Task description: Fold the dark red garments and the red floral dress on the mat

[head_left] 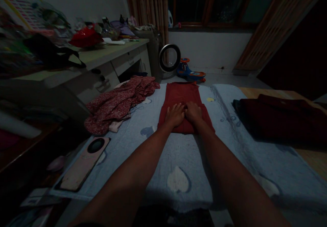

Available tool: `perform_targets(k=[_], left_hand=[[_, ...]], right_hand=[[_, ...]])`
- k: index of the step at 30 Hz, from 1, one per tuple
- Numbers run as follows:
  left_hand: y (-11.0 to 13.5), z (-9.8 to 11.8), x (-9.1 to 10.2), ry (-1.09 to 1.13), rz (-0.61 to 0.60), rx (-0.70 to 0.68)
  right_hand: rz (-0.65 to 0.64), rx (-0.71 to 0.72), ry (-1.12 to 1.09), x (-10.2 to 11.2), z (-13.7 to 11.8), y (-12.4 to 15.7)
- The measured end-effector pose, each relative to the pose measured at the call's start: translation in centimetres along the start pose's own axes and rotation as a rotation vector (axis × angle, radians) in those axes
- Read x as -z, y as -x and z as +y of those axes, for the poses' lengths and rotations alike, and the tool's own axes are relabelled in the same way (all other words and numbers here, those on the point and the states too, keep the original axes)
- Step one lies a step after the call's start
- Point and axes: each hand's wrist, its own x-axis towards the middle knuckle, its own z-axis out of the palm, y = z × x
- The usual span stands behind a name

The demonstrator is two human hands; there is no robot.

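A folded red garment [182,92] lies lengthwise on the pale blue sheet in the middle of the head view. My left hand [176,115] rests flat on it, fingers spread and pointing away from me. Close beside it, nearly touching, my right hand [193,111] has its fingers curled in against the red cloth, seemingly pinching it; the fingertips are partly hidden. Faint creases run across the garment around both hands.
A blue sheet [163,165] with heart prints covers the bed. To the left lie a crumpled red patterned garment [122,101] and a phone [83,165]. Dark red folded clothes [283,118] sit at right. A cluttered desk [102,58] borders the left; a ride-on toy [190,72] stands beyond.
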Motion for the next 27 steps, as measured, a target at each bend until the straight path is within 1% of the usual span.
perform_targets(k=[2, 4, 7, 9, 10, 15, 18, 22, 23, 24, 27], left_hand=[[0.0, 0.0, -0.1, 0.009, 0.01, -0.01], [-0.1, 0.0, -0.1, 0.014, 0.012, -0.009], [0.0, 0.1, -0.1, 0.016, 0.018, 0.006], [0.0, 0.1, -0.1, 0.014, 0.022, 0.016], [0.1, 0.1, 0.0, 0.012, 0.022, 0.018], [0.0, 0.1, -0.1, 0.016, -0.004, 0.032], [-0.2, 0.0, -0.3, 0.037, -0.027, 0.063], [-0.2, 0.0, -0.3, 0.039, -0.018, 0.068], [-0.1, 0.0, -0.2, 0.034, -0.009, 0.065], [0.0, 0.0, -0.1, 0.027, -0.003, 0.063], [0.1, 0.1, 0.1, 0.023, -0.004, 0.06]], right_hand=[[0.083, 0.001, 0.003, -0.9, -0.1, 0.6], [0.129, 0.027, -0.025, -1.7, 0.1, 0.9], [0.163, 0.136, -0.087, -2.4, 0.9, 0.6], [0.131, 0.214, -0.108, -2.8, 1.4, 0.1], [0.104, 0.23, -0.104, -3.1, 1.7, -0.1], [-0.001, 0.168, -0.04, -4.0, 2.2, -0.9], [-0.078, 0.139, -0.021, -3.7, 2.0, -1.5], [-0.188, 0.109, -0.047, -2.4, 1.7, -2.2], [-0.178, 0.116, -0.048, -2.0, 1.5, -2.2], [-0.139, 0.13, -0.047, -1.8, 1.4, -2.2], [0.029, 0.217, -0.086, -1.7, 1.1, -1.7]])
